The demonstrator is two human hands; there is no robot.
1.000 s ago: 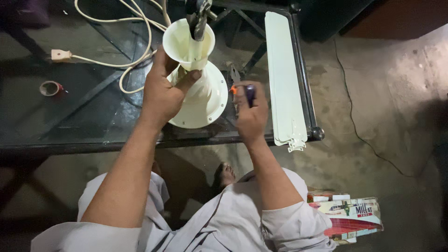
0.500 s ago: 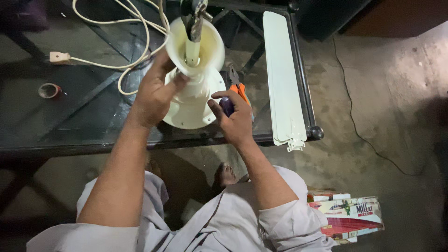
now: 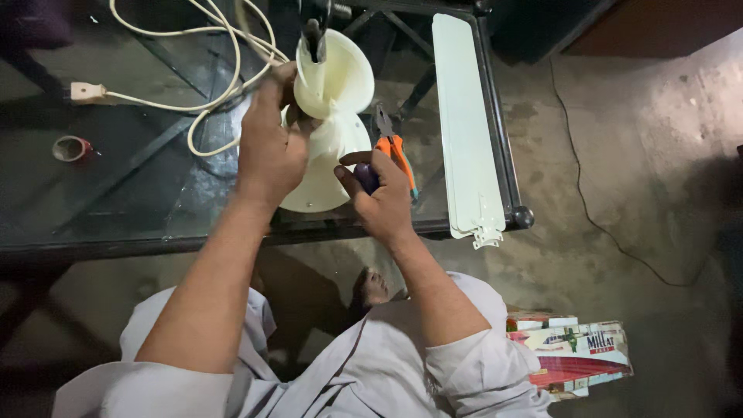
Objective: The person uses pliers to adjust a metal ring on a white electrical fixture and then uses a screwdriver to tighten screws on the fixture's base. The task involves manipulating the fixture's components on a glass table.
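My left hand point(image 3: 271, 147) grips a cream, funnel-shaped fan cover point(image 3: 333, 77) that sits over a dark metal rod point(image 3: 313, 35). Below it lies a second, wider cream cover point(image 3: 321, 174) on the glass table point(image 3: 116, 193). My right hand point(image 3: 381, 193) is closed on a dark-handled tool point(image 3: 364, 176), its fingers beside the wider cover. Orange-handled pliers point(image 3: 395, 147) lie on the glass just behind that hand.
A cream fan blade point(image 3: 464, 131) lies along the table's right edge. A cream cable point(image 3: 193, 46) with a plug point(image 3: 87, 93) loops at the back left, near a tape roll point(image 3: 70, 148). A printed cardboard box point(image 3: 573, 352) rests on the concrete floor at the right.
My right hand moved left from beside the wider cover to its edge, holding the dark-handled tool. The view shifted, and my left hand stayed on the funnel cover.
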